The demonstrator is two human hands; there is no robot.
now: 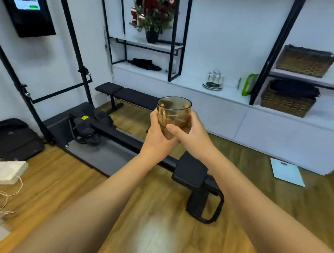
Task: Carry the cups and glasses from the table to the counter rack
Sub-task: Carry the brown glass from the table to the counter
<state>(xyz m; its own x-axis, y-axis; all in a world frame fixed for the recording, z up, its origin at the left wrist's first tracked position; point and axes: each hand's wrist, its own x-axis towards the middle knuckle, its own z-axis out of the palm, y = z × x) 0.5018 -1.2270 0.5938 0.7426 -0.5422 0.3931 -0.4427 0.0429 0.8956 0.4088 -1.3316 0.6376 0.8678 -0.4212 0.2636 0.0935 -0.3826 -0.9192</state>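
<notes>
Head view: an amber-tinted glass tumbler point(173, 115) sits at frame centre, upright, rim up, carried above the wooden floor point(157, 213). The left hand point(159, 131) and right hand point(189, 133) both close around its lower wall, fingers wrapped behind, apparently to steady it in transit. No table or rack is visible.

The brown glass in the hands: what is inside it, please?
The brown glass looks empty; no liquid shows. Through its tinted wall only fingertips of the right hand and left hand appear. Both palms cover its bottom, so that part stays unseen.
</notes>
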